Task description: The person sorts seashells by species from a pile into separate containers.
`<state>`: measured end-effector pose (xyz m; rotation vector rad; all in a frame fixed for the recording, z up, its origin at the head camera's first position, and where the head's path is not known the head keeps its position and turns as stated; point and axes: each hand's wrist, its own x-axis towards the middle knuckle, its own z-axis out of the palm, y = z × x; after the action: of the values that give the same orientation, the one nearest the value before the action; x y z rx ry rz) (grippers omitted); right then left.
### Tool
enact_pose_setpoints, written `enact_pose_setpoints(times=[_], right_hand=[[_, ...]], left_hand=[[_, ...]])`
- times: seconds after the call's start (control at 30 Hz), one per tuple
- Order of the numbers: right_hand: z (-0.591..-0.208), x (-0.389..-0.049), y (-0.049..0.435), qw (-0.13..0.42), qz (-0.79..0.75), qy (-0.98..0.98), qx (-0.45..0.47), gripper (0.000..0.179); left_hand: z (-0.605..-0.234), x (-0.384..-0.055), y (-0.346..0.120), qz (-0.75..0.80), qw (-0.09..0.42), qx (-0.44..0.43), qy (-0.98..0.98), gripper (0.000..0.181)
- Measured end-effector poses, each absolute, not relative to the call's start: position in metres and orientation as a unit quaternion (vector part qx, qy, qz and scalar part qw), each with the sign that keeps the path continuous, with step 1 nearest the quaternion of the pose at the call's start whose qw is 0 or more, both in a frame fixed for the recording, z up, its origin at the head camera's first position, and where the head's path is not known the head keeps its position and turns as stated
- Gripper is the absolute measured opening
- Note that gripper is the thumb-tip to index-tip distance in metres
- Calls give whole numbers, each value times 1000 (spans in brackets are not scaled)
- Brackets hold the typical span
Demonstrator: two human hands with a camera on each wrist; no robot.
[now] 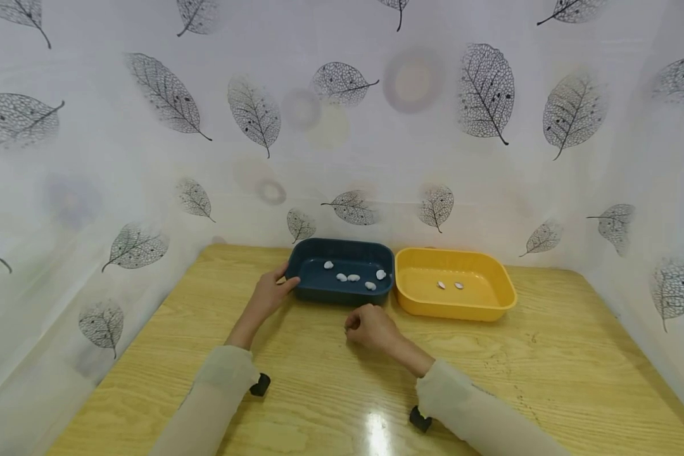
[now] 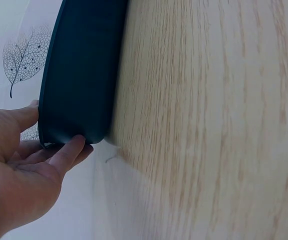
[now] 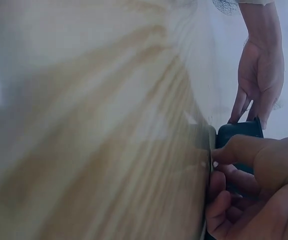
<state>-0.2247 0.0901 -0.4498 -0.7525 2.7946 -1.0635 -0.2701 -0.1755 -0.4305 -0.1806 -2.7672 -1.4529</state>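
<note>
My left hand point(image 1: 269, 294) grips the left front corner of a dark blue plastic tray point(image 1: 342, 296). In the left wrist view its thumb and fingers lie against the rim and end wall of the tray. Several small white shell-like pieces point(image 1: 353, 277) are scattered inside. Just in front of this tray, low over the table, my right hand point(image 1: 373, 328) has thumb and index finger pinched together. Between these fingertips a small white piece point(image 3: 215, 164) shows in the right wrist view, mostly hidden by the fingers; its kind I cannot tell.
A yellow tray point(image 1: 456, 310) stands against the blue one on its right, with two small shells point(image 1: 458, 285) in it. Both are near the back of the wooden table point(image 1: 319, 392). A white leaf-print curtain point(image 1: 376, 152) hangs behind and at both sides.
</note>
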Motion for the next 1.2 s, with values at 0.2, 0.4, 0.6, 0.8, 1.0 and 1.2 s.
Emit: enact_pose_setpoints(times=[0.2, 0.4, 0.6, 0.8, 1.0, 1.2], right_hand=[[-448, -228, 98, 44, -366, 890, -270, 4], [-448, -226, 109, 93, -400, 879, -244, 5], [-440, -216, 123, 101, -415, 871, -243, 10], [-427, -209, 141, 78, -418, 868, -255, 17], [-415, -207, 161, 58, -424, 867, -254, 20], [-401, -208, 179, 40, -435, 867, -241, 17]], left_hand=[[-431, -270, -177, -468, -5, -54, -882, 66], [-430, -270, -176, -466, 0, -55, -883, 65], [-430, -270, -176, -468, -4, -56, -882, 65], [-430, -271, -176, -466, 3, -61, -883, 64], [-432, -271, -176, -467, 7, -63, -882, 63], [-432, -270, -175, -468, 4, -61, -881, 64]])
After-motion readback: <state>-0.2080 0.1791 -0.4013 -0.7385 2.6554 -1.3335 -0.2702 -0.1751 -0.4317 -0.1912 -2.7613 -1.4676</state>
